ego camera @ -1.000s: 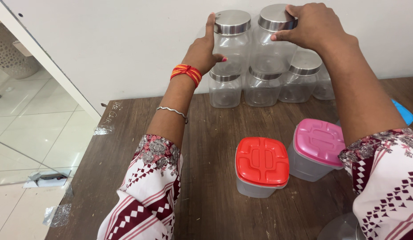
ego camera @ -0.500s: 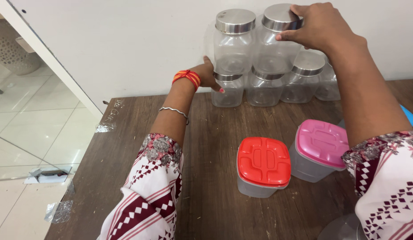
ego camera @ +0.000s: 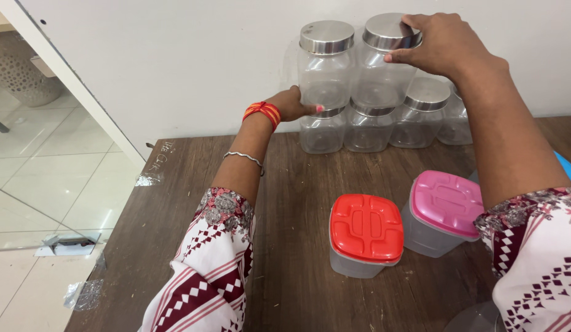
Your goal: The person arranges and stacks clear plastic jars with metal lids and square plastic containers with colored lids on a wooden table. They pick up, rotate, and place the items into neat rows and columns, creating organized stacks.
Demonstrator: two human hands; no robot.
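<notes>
Two clear square plastic jars with brushed steel lids (ego camera: 327, 64) are sitting stacked on lower jars against the wall. Left hand (ego camera: 291, 104) is pressing the upper left jar's base, fingers together; right hand (ego camera: 442, 46) is clamping the neighbouring steel lid (ego camera: 388, 32) above the dark wooden tabletop (ego camera: 291, 203).

Jars stacked at the wall, two boxes in front

On the table (ego camera: 174, 203), four jars stand in a row at 12 o'clock against the wall (ego camera: 174, 55); two upper jars (ego camera: 325, 64) sit on them. One lidded box (ego camera: 365, 237) lies at 5 o'clock, another box (ego camera: 442, 212) just beside, at its 3 o'clock.
</notes>
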